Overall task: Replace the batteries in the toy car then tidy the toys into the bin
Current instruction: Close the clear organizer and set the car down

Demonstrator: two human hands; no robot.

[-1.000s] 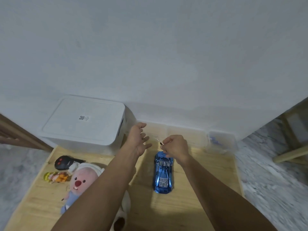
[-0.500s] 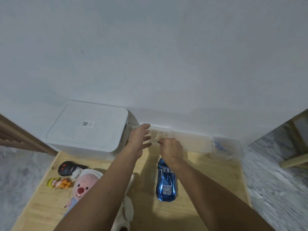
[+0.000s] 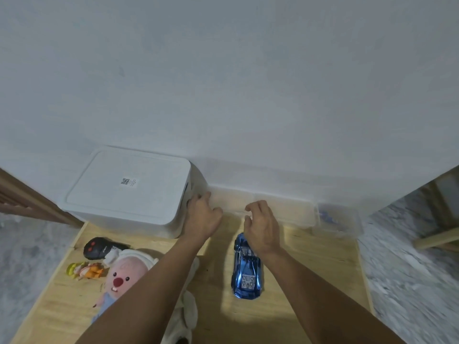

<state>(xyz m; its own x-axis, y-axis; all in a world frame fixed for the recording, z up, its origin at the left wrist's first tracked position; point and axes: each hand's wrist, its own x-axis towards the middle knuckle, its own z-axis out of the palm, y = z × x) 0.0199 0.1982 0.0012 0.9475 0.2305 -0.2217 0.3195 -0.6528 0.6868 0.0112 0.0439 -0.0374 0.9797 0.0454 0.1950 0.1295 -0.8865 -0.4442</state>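
Observation:
A shiny blue toy car [image 3: 246, 271] lies on the wooden table [image 3: 310, 264], nose toward me. My right hand [image 3: 262, 225] hovers just beyond the car's far end, its curled, spread fingers at the front edge of a long clear plastic box [image 3: 285, 208] by the wall; I see nothing in them. Fingers apart, my left hand [image 3: 202, 217] touches that box's left end, beside the white lidded bin [image 3: 129, 189]. A pink plush toy [image 3: 124, 276], a black remote [image 3: 98, 248] and a small yellow-orange figure [image 3: 84, 269] lie at the left.
A smaller clear box [image 3: 339, 219] with blue items inside sits at the table's back right corner. The white wall rises straight behind the boxes. Marble floor lies on both sides of the table, with a wooden frame [image 3: 437, 237] at the far right.
Both hands have moved away from the car toward the clear box at the wall. The right hand's pinched fingers have spread apart.

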